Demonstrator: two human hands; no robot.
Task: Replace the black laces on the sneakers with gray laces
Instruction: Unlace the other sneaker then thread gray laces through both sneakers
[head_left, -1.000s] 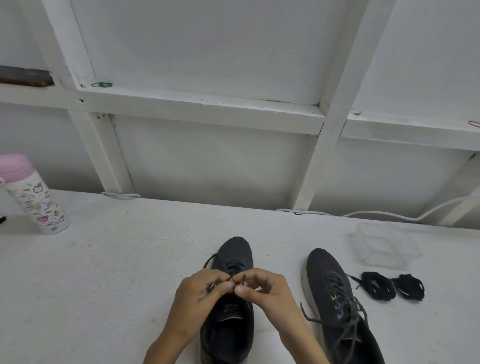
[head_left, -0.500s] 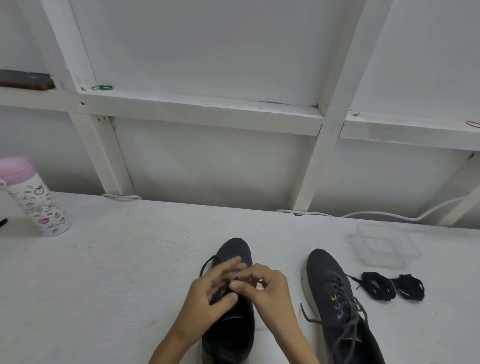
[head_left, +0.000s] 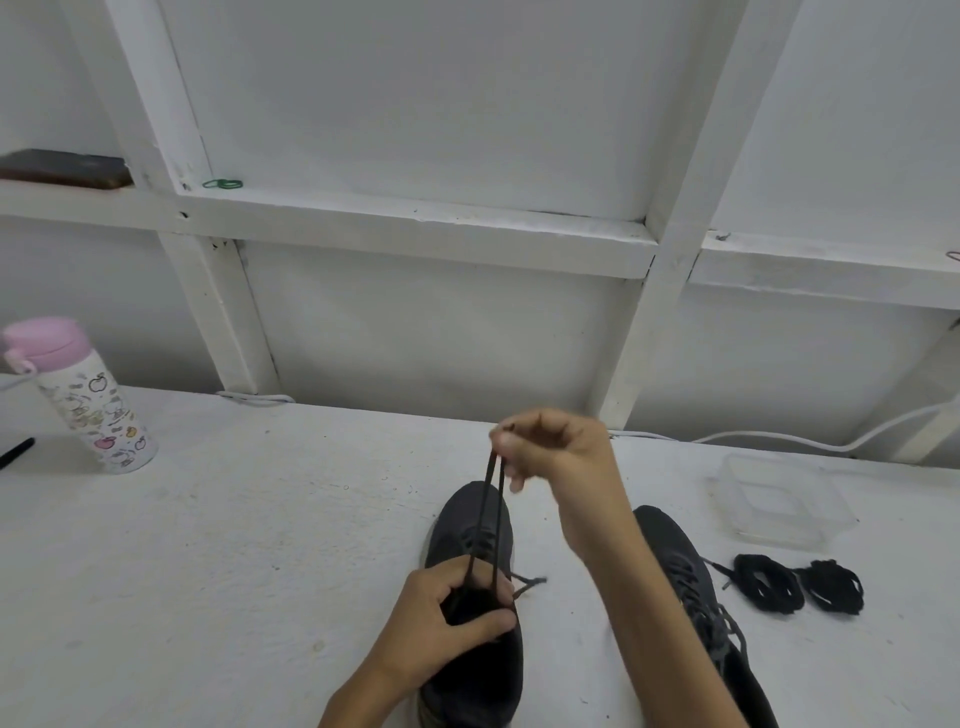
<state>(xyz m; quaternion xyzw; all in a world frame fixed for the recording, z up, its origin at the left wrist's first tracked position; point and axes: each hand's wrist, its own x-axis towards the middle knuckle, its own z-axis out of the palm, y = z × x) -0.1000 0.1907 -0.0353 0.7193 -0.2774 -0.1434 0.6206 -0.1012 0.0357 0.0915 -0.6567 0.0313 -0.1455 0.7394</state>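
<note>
On the desk (head_left: 260, 545), a sneaker (head_left: 460, 519) sits under my left hand (head_left: 457, 618), which grips its opening. My right hand (head_left: 556, 447), raised beyond the left, pinches two taut strands of lace (head_left: 491, 519). A second sneaker (head_left: 685, 566) lies right of it, coiled black laces (head_left: 800, 584) farther right.

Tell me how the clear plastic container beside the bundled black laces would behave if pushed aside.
The clear plastic container looks thin-walled and empty, so probably light and would slide easily on the white tabletop. Low and wide, it seems unlikely to tip. Its walls may flex if squeezed.
</note>
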